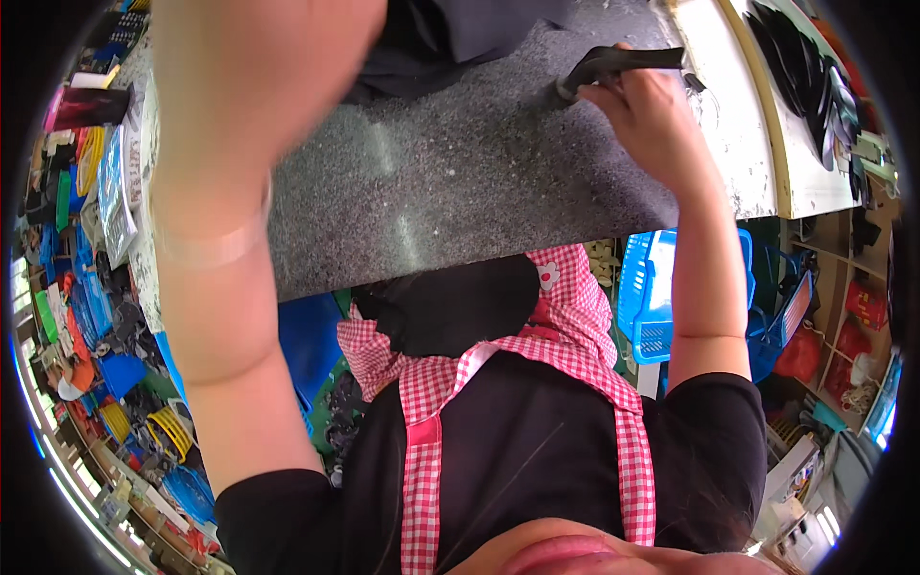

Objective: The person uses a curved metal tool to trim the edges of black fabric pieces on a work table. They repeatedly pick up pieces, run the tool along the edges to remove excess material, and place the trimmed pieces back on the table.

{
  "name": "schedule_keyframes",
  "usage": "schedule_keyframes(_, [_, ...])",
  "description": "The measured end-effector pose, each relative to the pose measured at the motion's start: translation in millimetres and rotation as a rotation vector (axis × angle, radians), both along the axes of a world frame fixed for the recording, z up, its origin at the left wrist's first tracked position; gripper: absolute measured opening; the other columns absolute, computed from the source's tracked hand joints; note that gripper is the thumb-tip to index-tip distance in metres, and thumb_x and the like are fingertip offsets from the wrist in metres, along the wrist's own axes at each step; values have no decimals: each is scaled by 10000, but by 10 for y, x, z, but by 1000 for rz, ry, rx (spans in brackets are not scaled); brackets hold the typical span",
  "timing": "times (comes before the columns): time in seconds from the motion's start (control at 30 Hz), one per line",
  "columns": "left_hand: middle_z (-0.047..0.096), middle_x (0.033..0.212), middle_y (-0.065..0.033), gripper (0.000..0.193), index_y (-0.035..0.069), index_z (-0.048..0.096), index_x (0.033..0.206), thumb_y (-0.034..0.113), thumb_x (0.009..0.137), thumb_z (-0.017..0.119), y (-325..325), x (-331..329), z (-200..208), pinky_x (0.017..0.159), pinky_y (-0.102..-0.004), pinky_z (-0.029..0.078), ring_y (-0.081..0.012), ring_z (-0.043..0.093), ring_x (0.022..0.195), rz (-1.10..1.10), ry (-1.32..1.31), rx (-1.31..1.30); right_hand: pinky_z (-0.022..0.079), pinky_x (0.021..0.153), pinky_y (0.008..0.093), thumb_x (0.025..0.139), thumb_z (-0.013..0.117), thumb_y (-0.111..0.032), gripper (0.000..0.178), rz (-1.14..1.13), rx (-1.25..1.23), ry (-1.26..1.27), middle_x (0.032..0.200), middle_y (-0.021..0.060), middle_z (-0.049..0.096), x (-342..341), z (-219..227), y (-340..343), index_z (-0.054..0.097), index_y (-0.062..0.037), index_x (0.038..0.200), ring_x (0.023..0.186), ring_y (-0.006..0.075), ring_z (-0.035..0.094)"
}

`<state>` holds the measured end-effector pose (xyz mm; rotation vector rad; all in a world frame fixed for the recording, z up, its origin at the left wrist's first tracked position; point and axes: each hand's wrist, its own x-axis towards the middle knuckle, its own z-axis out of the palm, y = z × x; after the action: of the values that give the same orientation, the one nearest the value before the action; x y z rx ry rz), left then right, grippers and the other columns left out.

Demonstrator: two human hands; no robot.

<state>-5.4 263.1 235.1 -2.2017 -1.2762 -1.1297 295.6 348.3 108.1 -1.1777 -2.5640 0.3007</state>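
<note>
My right hand (652, 120) is closed around a black hammer (604, 62), close to its curved head. The hammer's round grey face rests on or just over a dark speckled stone slab (412, 182). The other end of the head is long, flat and flared. Raised high at the upper left, my left hand (273, 72) looks large and smeared by motion, and its fingers are out of the picture. Beside it, dark sheet material (470, 38) lies in folds on the far part of the slab. A black flat piece (470, 307) lies over my checked apron (575, 316).
White boarding with a wooden strip (767, 105) borders the slab on the right. Several black curved pieces (815, 86) lie stacked beyond it. A blue plastic basket (647, 297) stands below my right arm. Crowded shelves (86, 374) fill the left side.
</note>
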Motion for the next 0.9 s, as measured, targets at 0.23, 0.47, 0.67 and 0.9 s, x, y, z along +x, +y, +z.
schedule_keyframes(0.23, [762, 1009, -207, 351, 20, 738, 1184, -36, 839, 707, -1103, 159, -1058, 817, -480, 642, -405, 767, 949, -37, -174, -590, 540, 777, 379, 954, 834, -187, 235, -158, -237, 197, 885, 122, 732, -51, 268, -96, 768, -4, 1087, 828, 227, 680])
schedule_keyframes(0.47, [749, 978, -205, 356, 8, 731, 1197, 63, 849, 781, -1142, -43, -1270, 718, -483, 614, -451, 731, 835, -165, -204, -658, 430, 683, 219, 833, 780, -16, 240, -158, 61, 232, 903, -30, 676, 17, 337, 18, 695, -31, 1056, 765, 48, 570])
schedule_keyframes(0.67, [789, 1182, -180, 372, 3, 704, 1258, 82, 902, 779, -1259, -2, -1242, 881, -404, 632, -388, 772, 1039, -302, -415, -671, 549, 755, 291, 859, 716, 94, 205, 363, 70, 620, 933, 59, 764, -487, 646, -568, 723, -8, 1037, 811, 168, 710])
schedule_keyframes(0.9, [795, 1228, -197, 348, -5, 746, 1159, 186, 878, 819, -1577, 165, -1022, 1056, -454, 605, -347, 745, 1253, -127, 45, -781, 303, 531, 243, 937, 897, -242, 313, -274, -440, 699, 665, -59, 524, 104, 405, 529, 643, -106, 816, 561, 41, 455])
